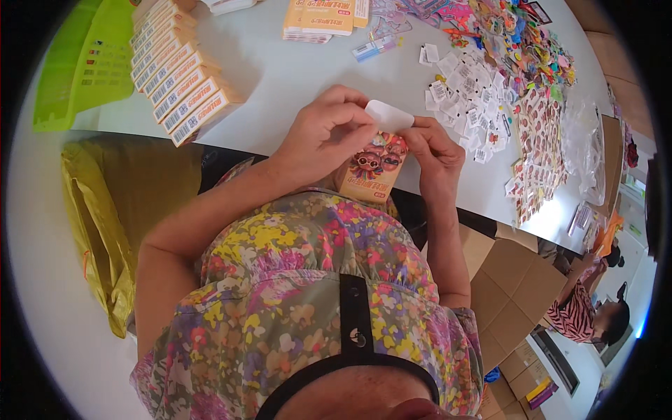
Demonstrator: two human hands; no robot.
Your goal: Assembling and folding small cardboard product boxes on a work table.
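Between my hands, at the near edge of the table, is a small orange printed carton with cartoon figures on its front. Its white end flap stands up at the far end. My left hand has its fingers bent and closed at the left side of that flap. On the other side, my right hand pinches the carton's upper right corner between thumb and fingers. Whatever is inside the carton does not show.
A row of similar cartons stands at the left beside a green basket. Flat cartons lie at the back. White barcode tags, sticker sheets and colourful trinkets cover the right. A co-worker is at far right.
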